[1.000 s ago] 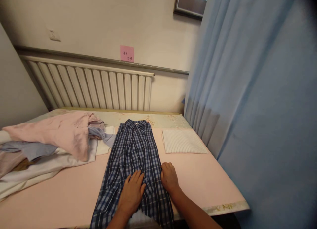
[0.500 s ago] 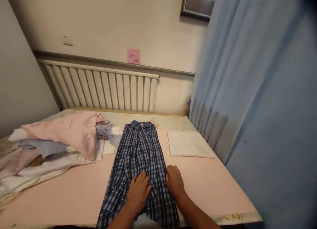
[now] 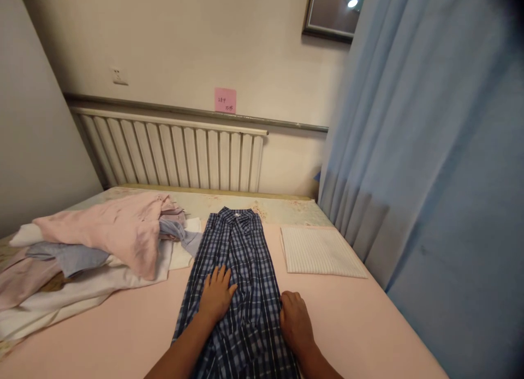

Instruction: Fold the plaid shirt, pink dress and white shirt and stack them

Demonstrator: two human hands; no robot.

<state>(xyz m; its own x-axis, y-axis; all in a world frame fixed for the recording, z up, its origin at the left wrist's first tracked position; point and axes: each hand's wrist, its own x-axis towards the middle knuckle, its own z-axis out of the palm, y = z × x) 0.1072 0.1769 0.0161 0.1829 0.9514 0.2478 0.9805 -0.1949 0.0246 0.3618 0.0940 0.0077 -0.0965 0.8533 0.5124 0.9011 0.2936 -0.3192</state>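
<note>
A dark blue plaid shirt (image 3: 245, 259) lies lengthwise before me, its collar at the far end and its sides folded in to a long narrow shape. Flat on its left half rests my left hand (image 3: 217, 293), fingers spread, pressing on the cloth. My right hand (image 3: 295, 319) is closed at the shirt's right edge, with the fingers curled and the fingertips hidden. Creases run through the cloth between both hands. The near end of the shirt passes out of view at the bottom.
A loose heap of clothes (image 3: 110, 226), pink, white and grey-blue, lies to the left. A folded striped white cloth (image 3: 321, 250) sits on the right of the pink bed cover (image 3: 352, 324). Blue curtains (image 3: 368, 166) hang along the right side; a radiator (image 3: 180, 155) stands behind.
My left hand has slid left and farther up the shirt, its fingers now more spread. The right hand stays at the right edge. The view has tilted up slightly.
</note>
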